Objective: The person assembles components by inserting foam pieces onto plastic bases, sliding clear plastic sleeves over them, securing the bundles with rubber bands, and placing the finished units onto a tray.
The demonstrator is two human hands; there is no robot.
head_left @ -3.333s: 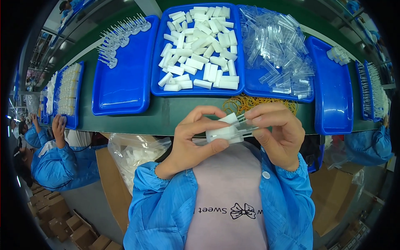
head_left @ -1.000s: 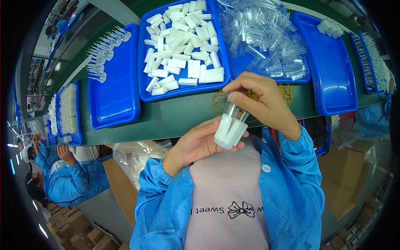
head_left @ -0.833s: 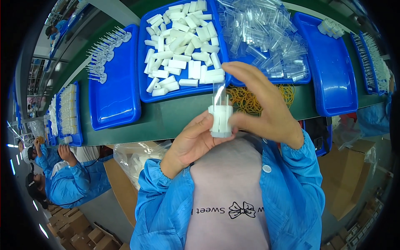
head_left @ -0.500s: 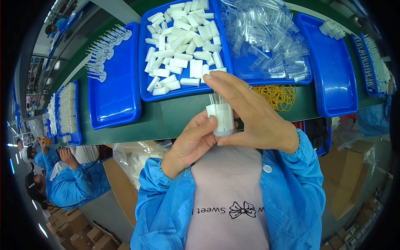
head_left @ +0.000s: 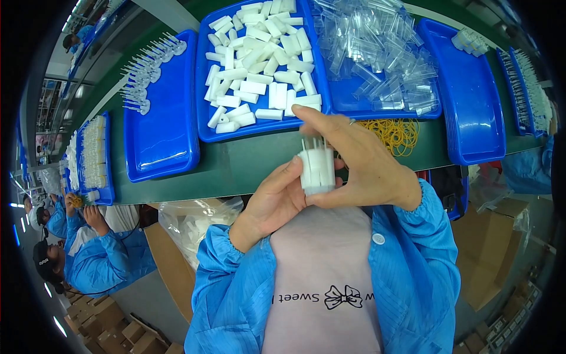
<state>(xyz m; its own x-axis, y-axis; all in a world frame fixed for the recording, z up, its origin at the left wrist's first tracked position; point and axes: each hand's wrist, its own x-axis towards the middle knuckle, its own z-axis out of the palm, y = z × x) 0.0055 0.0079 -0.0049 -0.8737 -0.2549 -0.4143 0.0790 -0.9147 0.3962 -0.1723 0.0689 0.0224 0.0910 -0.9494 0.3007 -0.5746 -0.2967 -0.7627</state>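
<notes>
In front of my chest I hold a cluster of white blocks [head_left: 318,170] upright between both hands. The blocks stand side by side on a round translucent base, and thin clear pins stick up from the top. My left hand [head_left: 268,203] grips the cluster's left side, thumb at its upper edge, other fingers mostly hidden behind. Around the right side curls my right hand [head_left: 374,168], thumb at the base and index finger arched above the pins. Beyond my hands a blue tray [head_left: 203,112] carries many loose white blocks [head_left: 253,87] of the same kind.
Clear plastic tubes [head_left: 377,65] lie heaped in another blue tray, with yellow rubber bands [head_left: 392,137] below it. Pronged clear parts [head_left: 138,88] line the left tray [head_left: 162,141]. More white pieces [head_left: 470,41] sit in the right tray [head_left: 477,118]. A co-worker [head_left: 97,253] sits at left.
The cluster has shifted slightly right and turned in my hands. My left thumb has slid from its front to the upper left edge. My right hand has moved slightly with it.
</notes>
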